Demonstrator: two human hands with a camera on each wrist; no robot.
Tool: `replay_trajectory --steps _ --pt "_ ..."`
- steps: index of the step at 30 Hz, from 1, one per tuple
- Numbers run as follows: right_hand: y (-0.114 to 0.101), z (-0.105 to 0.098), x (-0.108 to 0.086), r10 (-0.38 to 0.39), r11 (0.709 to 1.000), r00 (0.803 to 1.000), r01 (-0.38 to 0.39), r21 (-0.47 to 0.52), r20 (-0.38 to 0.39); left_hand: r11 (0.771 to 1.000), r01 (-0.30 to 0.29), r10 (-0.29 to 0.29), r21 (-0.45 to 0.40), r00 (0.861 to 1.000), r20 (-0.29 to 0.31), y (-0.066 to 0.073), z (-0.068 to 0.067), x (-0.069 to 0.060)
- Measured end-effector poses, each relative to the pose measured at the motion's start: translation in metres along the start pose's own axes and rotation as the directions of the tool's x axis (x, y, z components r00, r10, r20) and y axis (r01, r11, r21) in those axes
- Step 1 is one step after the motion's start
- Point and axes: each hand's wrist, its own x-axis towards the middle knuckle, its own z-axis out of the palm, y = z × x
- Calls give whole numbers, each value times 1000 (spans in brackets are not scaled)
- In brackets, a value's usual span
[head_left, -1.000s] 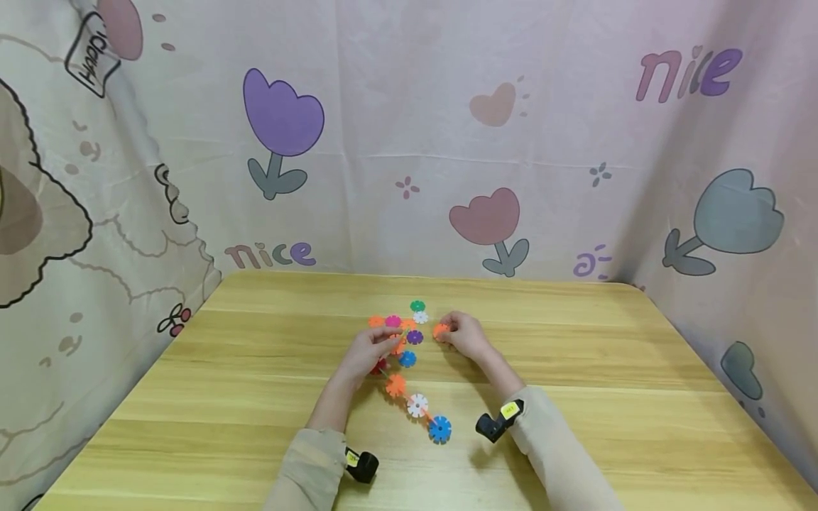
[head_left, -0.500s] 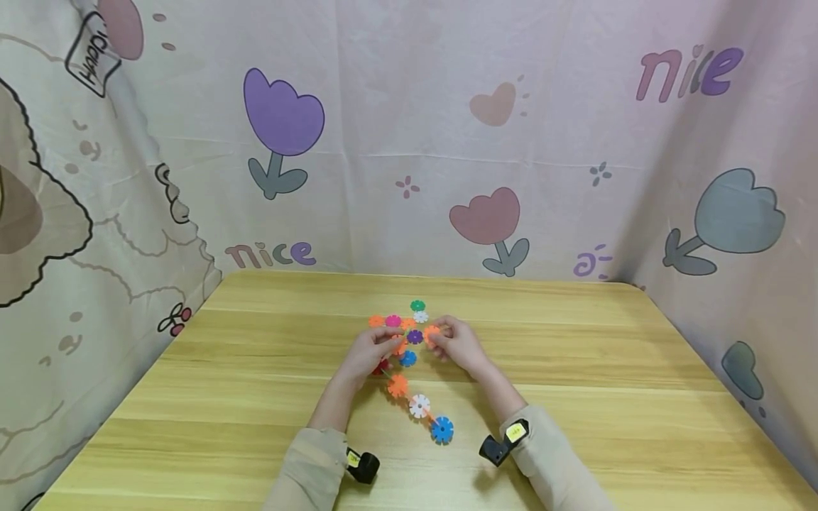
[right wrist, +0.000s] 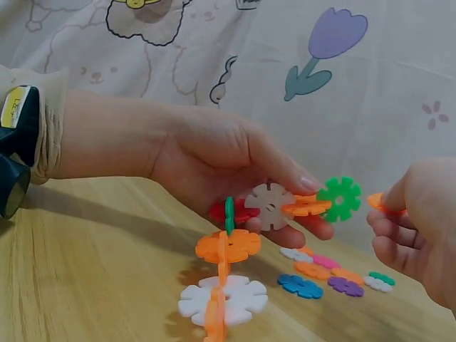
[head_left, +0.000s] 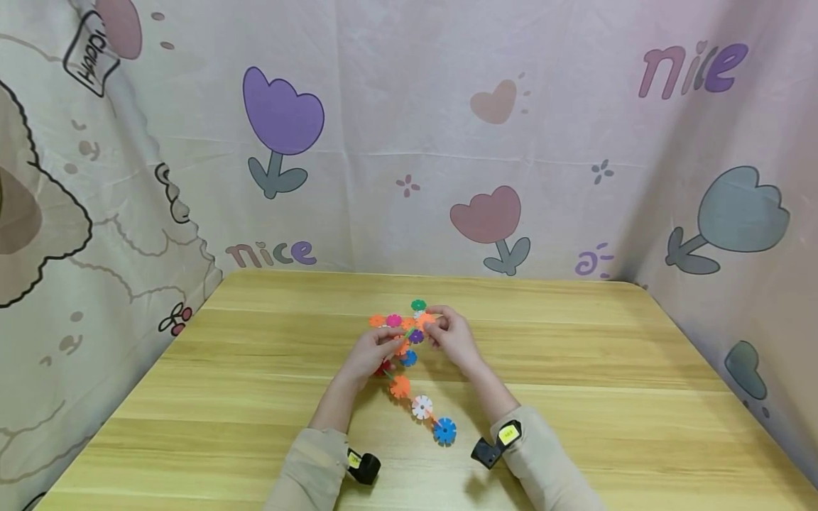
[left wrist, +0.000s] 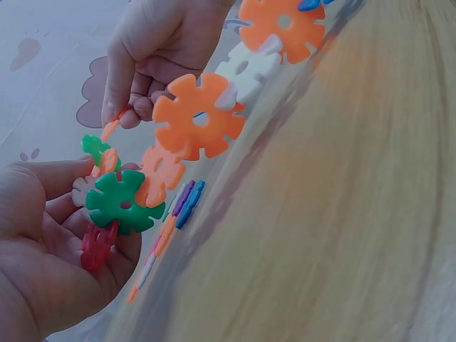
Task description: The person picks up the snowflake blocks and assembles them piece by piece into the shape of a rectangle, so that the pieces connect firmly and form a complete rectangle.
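My left hand (head_left: pixel 367 351) grips one part of a chain of slotted plastic snowflake discs, with fingers and thumb around it. From there the chain hangs toward me through an orange disc and a white disc (head_left: pixel 422 407) to a blue disc (head_left: pixel 444 431). At its other end, a bright green disc (right wrist: pixel 340 199) sticks out past the left thumb and fingertips. Thumb and fingers of my right hand (head_left: pixel 455 339) pinch a single orange disc (right wrist: pixel 385 204). A small gap separates that disc from the bright green one in the right wrist view.
Several loose discs lie flat on the wooden table (head_left: pixel 575 341) beyond the hands, among them a purple disc (right wrist: pixel 346 286), a blue disc (right wrist: pixel 300 286) and a green disc (head_left: pixel 418 305). A printed curtain (head_left: pixel 396 106) hangs behind the table.
My right hand has moved left and slightly up with its orange disc, closer to the left hand. The left hand stays nearly still, while the chain's near end has shifted slightly right.
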Motion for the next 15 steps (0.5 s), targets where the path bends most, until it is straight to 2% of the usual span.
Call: replay_trajectory --steps 6,12,15 --pt "-2 2 0 2 1000 1000 -2 8 1 1000 7 -7 -2 1000 13 4 -1 -2" --pt "0 3 0 -13 1000 1000 13 -18 5 999 6 -7 36 1000 28 24 1 -14" --pt "1 4 -1 -28 999 1000 28 -29 12 999 11 -12 39 999 33 29 2 -16"
